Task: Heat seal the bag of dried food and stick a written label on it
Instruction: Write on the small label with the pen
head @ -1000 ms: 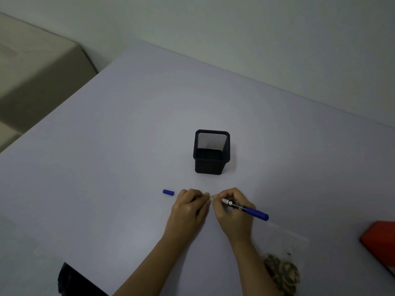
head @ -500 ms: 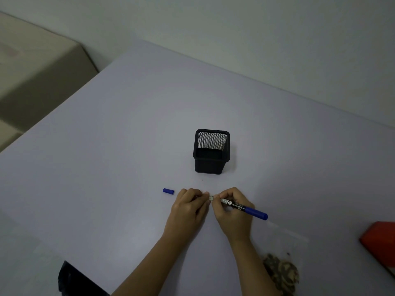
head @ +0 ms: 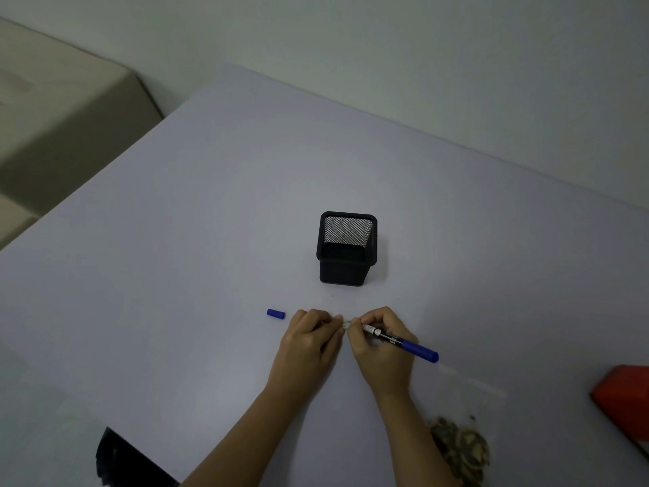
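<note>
Two hands meet over a small pale label near the front middle of the lilac table. The left hand pinches the label's left edge with curled fingers. The right hand is clamped on a blue marker pen, tip end at the label, barrel slanting back to the right. Any writing is too small to make out. The clear bag lies flat just right of the right forearm, dried food gathered at its near end. The blue cap lies just left of the left hand. A black mesh pen holder stands upright beyond the hands. A red object sits at the right edge.
</note>
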Motion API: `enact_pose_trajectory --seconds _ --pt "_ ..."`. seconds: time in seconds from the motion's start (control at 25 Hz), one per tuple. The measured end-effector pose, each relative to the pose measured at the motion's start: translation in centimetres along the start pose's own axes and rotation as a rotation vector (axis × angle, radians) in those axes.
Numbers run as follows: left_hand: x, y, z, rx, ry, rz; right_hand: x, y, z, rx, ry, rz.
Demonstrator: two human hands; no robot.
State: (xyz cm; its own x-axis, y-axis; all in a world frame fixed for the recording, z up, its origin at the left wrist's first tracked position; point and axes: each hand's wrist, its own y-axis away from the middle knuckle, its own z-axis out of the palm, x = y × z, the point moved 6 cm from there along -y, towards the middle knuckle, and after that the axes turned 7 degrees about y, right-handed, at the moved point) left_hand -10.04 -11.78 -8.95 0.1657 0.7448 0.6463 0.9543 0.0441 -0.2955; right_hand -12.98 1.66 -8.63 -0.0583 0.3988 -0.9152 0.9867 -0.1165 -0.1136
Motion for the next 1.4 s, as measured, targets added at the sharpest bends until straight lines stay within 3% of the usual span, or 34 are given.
enact_pose_trajectory --seconds 0.92,1.28,1.4 --pt "-0.04 -0.05 0.04 -0.005 0.001 -0.007 -0.22 -0.14 -0.09 0.021 0.033 -0.004" --pt "-0.03 -0.09 -0.1 0.013 0.012 -0.005 -0.2 0.04 0.17 0.022 0.082 -0.05" --pt "0.13 -0.07 -0.16 0.017 0.022 0.005 -0.78 0.34 0.58 -0.005 0.118 -0.153"
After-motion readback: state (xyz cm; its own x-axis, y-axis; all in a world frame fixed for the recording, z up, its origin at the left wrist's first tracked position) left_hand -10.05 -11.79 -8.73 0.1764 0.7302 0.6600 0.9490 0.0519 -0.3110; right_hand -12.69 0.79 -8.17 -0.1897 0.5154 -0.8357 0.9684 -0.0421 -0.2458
